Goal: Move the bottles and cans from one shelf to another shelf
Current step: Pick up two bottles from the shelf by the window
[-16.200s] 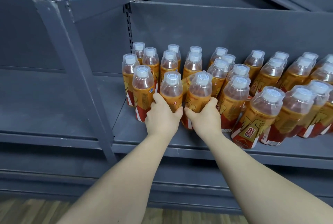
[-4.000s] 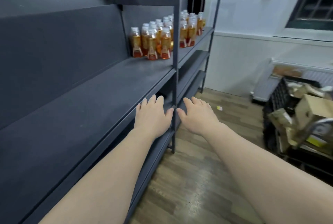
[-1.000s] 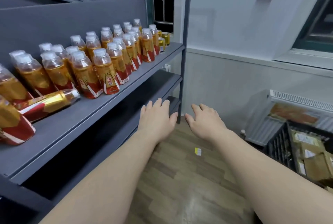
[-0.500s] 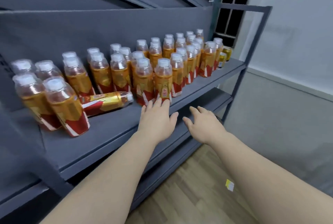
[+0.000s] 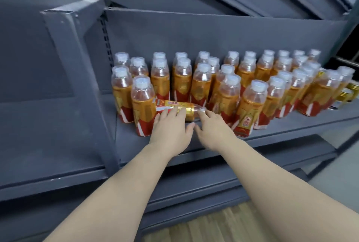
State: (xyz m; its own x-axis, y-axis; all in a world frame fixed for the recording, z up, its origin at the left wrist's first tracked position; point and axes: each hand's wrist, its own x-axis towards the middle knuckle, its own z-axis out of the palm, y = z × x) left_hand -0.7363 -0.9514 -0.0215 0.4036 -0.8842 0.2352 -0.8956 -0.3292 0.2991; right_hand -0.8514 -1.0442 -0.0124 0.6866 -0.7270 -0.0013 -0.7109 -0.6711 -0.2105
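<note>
The grey shelf [image 5: 308,122] is filled from left end to right with standing bottles [image 5: 201,84]; cans [image 5: 347,94] are seen at the right end. One fallen bottle [image 5: 172,104] is laid on its side near the front edge. It is touched by the left hand [image 5: 171,131] and right hand [image 5: 213,131], fingers straight, nothing gripped. A pick-up is judged begun; next, fingers must be curled round it.

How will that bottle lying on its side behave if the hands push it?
The lying bottle looks rounded, so it would probably roll on the flat shelf. It seems full like its neighbours, so it is likely fairly heavy for its size. Standing bottles crowd it closely, so a push may knock them.
</note>
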